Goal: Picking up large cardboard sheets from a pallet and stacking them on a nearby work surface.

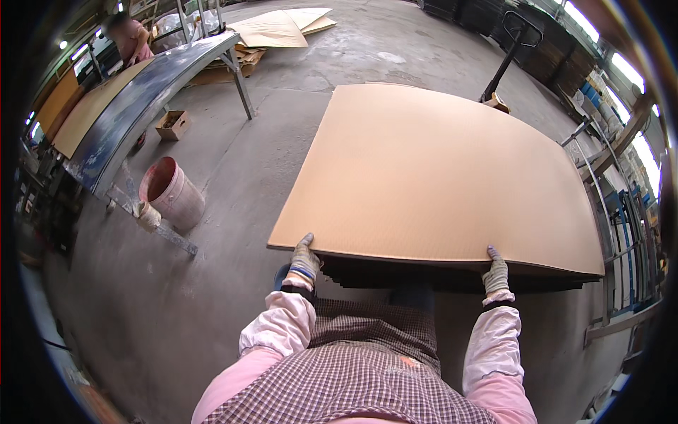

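A large tan sheet of corrugated cardboard (pixel 445 169) stretches out in front of me, its near edge toward my body. My left hand (pixel 305 259), in a light work glove, grips that edge near its left corner, thumb on top and fingers hidden beneath. Farther right along the same edge, my gloved right hand (pixel 496 270) pinches it the same way. Below the sheet, the dark edges of a stack of sheets (pixel 424 275) show in shadow. Whether the held sheet still rests on that stack at its far side I cannot tell.
A long metal-legged table (pixel 152 92) stands at left, with a person (pixel 131 39) at its far end. Beside it are a red-stained bucket (pixel 173 194) and a small cardboard box (pixel 174 125). A pallet jack handle (pixel 505 67) rises behind the sheet; metal racks (pixel 625 247) line the right.
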{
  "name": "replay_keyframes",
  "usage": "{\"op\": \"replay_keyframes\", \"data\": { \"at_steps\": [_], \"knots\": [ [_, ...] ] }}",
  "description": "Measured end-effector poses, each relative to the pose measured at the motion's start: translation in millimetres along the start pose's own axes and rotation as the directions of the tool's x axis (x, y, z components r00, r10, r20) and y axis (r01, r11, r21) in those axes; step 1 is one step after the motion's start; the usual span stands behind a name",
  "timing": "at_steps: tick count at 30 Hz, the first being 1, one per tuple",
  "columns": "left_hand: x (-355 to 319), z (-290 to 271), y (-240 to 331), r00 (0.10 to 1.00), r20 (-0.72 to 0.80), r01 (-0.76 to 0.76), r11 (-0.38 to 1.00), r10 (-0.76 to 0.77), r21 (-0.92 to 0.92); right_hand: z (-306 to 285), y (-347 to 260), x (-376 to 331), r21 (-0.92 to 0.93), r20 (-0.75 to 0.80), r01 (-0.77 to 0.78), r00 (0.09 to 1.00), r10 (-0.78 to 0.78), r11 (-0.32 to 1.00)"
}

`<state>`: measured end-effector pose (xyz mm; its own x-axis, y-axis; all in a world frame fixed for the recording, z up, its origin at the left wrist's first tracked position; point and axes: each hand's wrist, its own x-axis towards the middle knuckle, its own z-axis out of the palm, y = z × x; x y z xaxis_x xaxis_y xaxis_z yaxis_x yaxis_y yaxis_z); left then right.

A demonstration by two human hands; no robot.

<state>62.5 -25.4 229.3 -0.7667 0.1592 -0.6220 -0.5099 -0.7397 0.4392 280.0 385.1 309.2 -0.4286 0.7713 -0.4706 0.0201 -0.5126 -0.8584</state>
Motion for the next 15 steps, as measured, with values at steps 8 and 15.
{"op": "replay_keyframes", "data": {
  "at_steps": [8, 15],
  "knots": [
    [54, -43, 3, 0.995, -0.074, -0.067, 0.994, 0.073, 0.089, -80, 60, 91, -0.113, -0.29, 0.055, 0.953, -0.086, 0.992],
    [138, -115, -55, 0.922, -0.228, -0.067, 0.71, 0.312, 0.701, -67, 63, 130, -0.16, -0.614, -0.417, 0.752, 0.24, 0.895]
  ]
}}
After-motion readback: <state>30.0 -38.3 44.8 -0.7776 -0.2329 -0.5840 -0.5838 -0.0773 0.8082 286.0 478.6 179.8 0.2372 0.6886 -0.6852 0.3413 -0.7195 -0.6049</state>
